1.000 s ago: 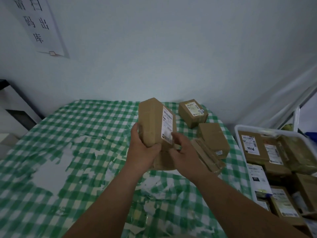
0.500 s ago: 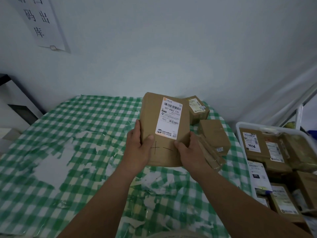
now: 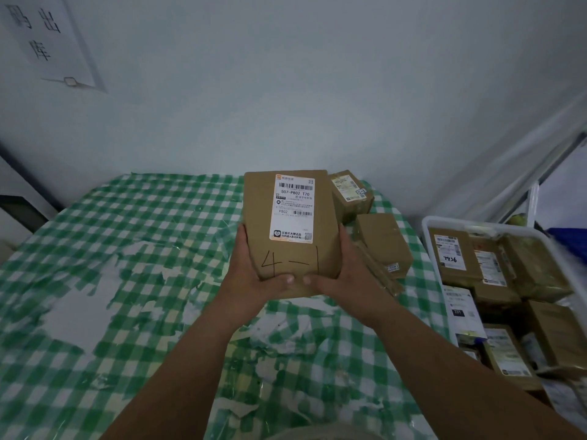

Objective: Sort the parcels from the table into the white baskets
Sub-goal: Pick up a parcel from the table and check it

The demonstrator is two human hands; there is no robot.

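Note:
I hold a brown cardboard parcel point(image 3: 290, 223) upright above the table, its white shipping label and the handwritten "4-1" facing me. My left hand point(image 3: 251, 274) grips its lower left edge and my right hand point(image 3: 343, 274) grips its lower right edge, thumbs on the bottom front. A white basket point(image 3: 428, 230) at the right holds several labelled parcels. Behind the held parcel lie a small labelled box point(image 3: 351, 193), a plain brown box point(image 3: 382, 242) and a flat brown parcel point(image 3: 381, 277).
The table wears a worn green-and-white checked cloth point(image 3: 127, 249) and stands against a pale wall. A paper sign point(image 3: 47, 39) with characters hangs at the upper left. A dark cabinet edge point(image 3: 19, 208) stands at the far left.
The parcel has turned from edge-on to face me squarely with its label upright. Both hands have slid down to its lower corners, thumbs now below the handwritten mark.

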